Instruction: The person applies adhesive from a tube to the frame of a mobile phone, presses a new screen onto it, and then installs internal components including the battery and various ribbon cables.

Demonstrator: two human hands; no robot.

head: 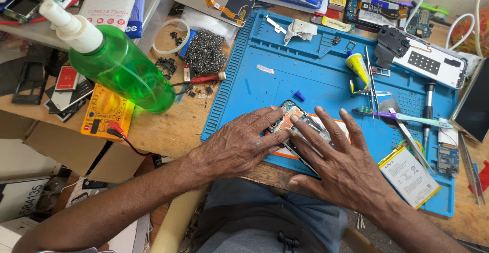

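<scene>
Left hand and right hand flat, fingers spread, pressing opened black smartphone. Nothing gripped. Long axis from far left to near right on blue silicone mat.

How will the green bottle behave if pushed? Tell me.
The green bottle looks well filled, so it is probably heavy for its size. It stands on the wooden table with a tall white nozzle, so a high push might tip it. Its smooth plastic may be slippery.
</scene>
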